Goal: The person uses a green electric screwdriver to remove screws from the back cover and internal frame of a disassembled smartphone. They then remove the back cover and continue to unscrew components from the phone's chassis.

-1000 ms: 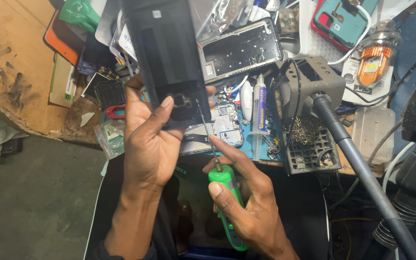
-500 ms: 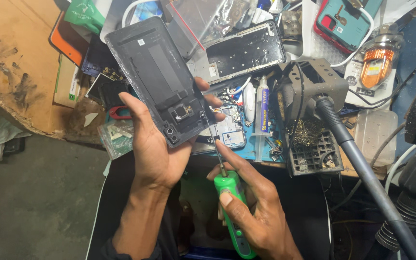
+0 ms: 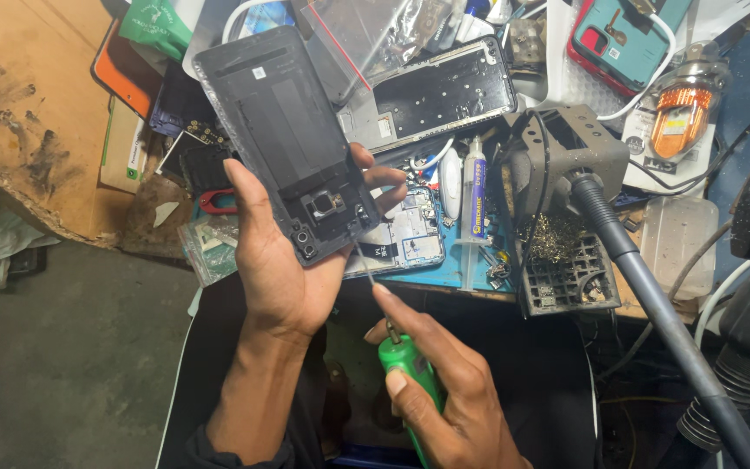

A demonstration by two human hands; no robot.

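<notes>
My left hand (image 3: 284, 260) grips a dark phone frame (image 3: 284, 139) by its lower end, inner side facing me, tilted up and to the left. A small square part sits near its bottom edge. My right hand (image 3: 444, 391) holds a green-handled screwdriver (image 3: 410, 369) below the frame. Its thin shaft (image 3: 365, 265) points up at the frame's lower right corner, and my index finger lies along it.
A cluttered bench lies behind: an opened phone shell (image 3: 444, 91), a circuit board (image 3: 410, 234) on a blue mat, a glue tube (image 3: 475, 187), a soldering stand (image 3: 562, 252) with a grey hose, a teal-cased phone (image 3: 631, 39), an orange lamp (image 3: 683, 108). Bare wood (image 3: 28, 113) at the left.
My left hand has lowered and tilted the phone frame leftward, bringing all of it into view. My right hand has kept the screwdriver tip at the frame's lower corner.
</notes>
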